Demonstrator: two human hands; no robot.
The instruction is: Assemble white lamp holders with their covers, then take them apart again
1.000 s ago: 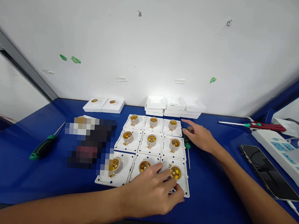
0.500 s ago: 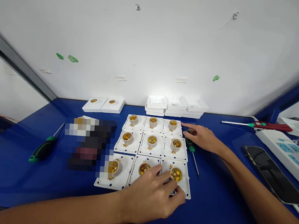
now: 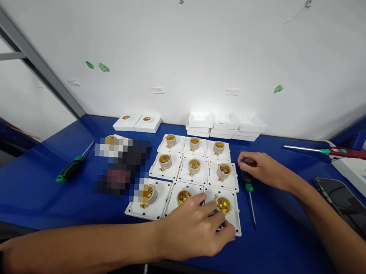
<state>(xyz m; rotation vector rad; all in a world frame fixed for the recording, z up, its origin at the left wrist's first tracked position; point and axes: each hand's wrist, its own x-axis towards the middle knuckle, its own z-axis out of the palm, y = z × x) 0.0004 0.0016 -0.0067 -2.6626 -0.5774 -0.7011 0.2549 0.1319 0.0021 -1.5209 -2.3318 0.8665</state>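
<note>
Rows of white square lamp-holder bases with round brass-lined sockets lie face up in a grid on the blue table. My left hand (image 3: 198,228) is over the front row with bent fingers spread apart. Its fingers rest on or just above the front right lamp-holder base (image 3: 233,217), beside its socket, and partly cover the front middle base (image 3: 172,199). To the right of the grid, my right hand (image 3: 264,170) is closed round the black-and-green handle of a screwdriver (image 3: 249,186). The blade lies low over the table, its tip toward me.
White covers (image 3: 201,119) are stacked against the wall, and two closed lamp holders (image 3: 148,124) stand farther left. Another screwdriver (image 3: 71,169) lies at left, near a pixelated dark item (image 3: 123,166). At right are a red-handled tool (image 3: 357,153), a phone (image 3: 341,202) and a power strip (image 3: 363,179).
My right hand has closed round the screwdriver handle and shifted it slightly right, away from the bases. The left hand stays over the front bases. The whole view has shifted a little.
</note>
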